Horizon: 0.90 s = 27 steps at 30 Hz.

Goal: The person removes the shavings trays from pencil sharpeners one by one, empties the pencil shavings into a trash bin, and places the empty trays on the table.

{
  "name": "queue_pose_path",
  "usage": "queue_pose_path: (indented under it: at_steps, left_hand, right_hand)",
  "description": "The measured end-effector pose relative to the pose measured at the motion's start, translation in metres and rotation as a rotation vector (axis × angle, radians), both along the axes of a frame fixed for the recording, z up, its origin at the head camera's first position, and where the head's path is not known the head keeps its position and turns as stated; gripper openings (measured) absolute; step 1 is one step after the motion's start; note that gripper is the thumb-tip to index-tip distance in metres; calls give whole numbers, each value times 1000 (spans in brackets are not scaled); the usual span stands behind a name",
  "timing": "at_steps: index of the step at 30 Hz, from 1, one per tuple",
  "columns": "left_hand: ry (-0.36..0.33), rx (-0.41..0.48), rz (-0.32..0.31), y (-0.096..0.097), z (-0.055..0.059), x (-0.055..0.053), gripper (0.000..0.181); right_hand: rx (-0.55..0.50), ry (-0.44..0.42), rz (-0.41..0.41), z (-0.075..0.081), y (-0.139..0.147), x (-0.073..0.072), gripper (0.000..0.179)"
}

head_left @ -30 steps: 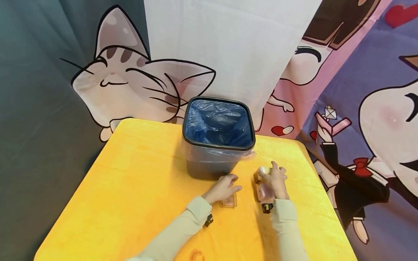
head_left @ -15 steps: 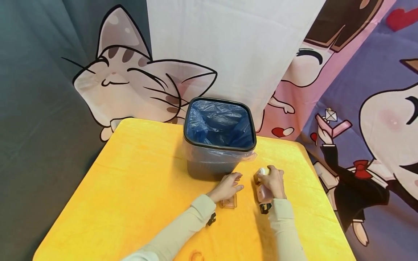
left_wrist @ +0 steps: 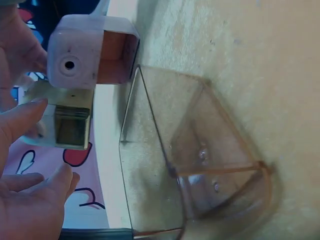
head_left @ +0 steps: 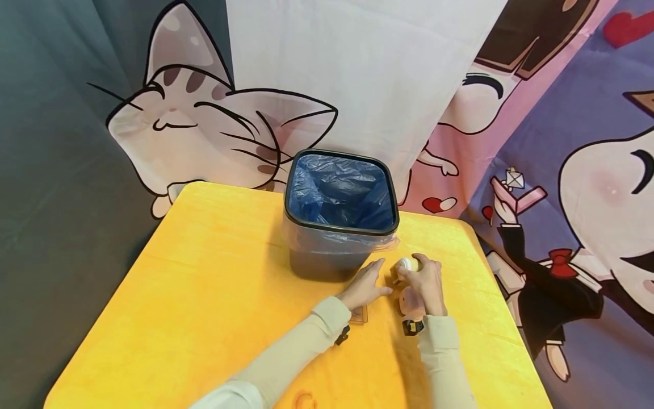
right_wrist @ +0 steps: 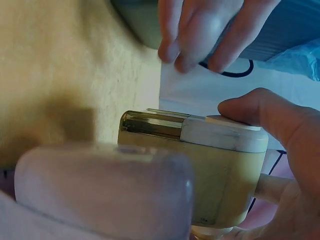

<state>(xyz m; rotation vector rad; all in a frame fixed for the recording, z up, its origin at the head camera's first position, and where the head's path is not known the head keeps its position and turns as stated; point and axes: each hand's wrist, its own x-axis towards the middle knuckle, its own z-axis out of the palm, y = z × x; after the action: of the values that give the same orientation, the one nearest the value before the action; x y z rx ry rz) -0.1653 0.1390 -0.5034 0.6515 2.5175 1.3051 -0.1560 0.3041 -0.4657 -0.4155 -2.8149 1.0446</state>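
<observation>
My right hand (head_left: 426, 284) grips a yellow-and-white pencil sharpener (right_wrist: 220, 172), thumb on its white part, in the right wrist view. This sharpener has a dark see-through section at one end. Close by stands a lilac pencil sharpener (left_wrist: 75, 42) with a round pencil hole and a hollow side cavity. A clear pinkish shavings drawer (left_wrist: 200, 145) lies on the table beneath my left wrist. My left hand (head_left: 363, 288) hovers near the yellow sharpener, fingers extended and thumb apart, holding nothing. In the head view my right hand partly covers both sharpeners.
A dark bin (head_left: 319, 264) lined with a blue bag stands just behind my left hand, towards the back of the table. The yellow table (head_left: 204, 284) ends at the cartoon-printed curtain (head_left: 179, 147). A brownish round mark (head_left: 305, 399) shows at the front.
My left hand has moved right, towards the yellow sharpener, and its fingers have straightened. My right hand's fingers have closed around that sharpener.
</observation>
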Motion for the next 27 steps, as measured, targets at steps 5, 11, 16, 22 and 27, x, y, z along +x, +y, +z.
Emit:
queue_pose_path:
  at_steps: [5,11,16,22,27]
  left_hand:
    - [30,23,16,5,-2,-6,77]
    - [89,94,48,6,-7,-8,79]
    - [111,108,89,9,-8,-7,68]
    - [151,103,131,11,-8,-3,55]
    - [201,107,158,11,-11,1,41]
  right_hand:
    - [-18,33,45,3,-9,1,56]
    - [-18,34,107,7,-16,2,55]
    - [-7,16,139,10,-19,4,57]
    - [6,28,163,12,-17,4,55]
    - [-3,58,182,10,-15,3,54]
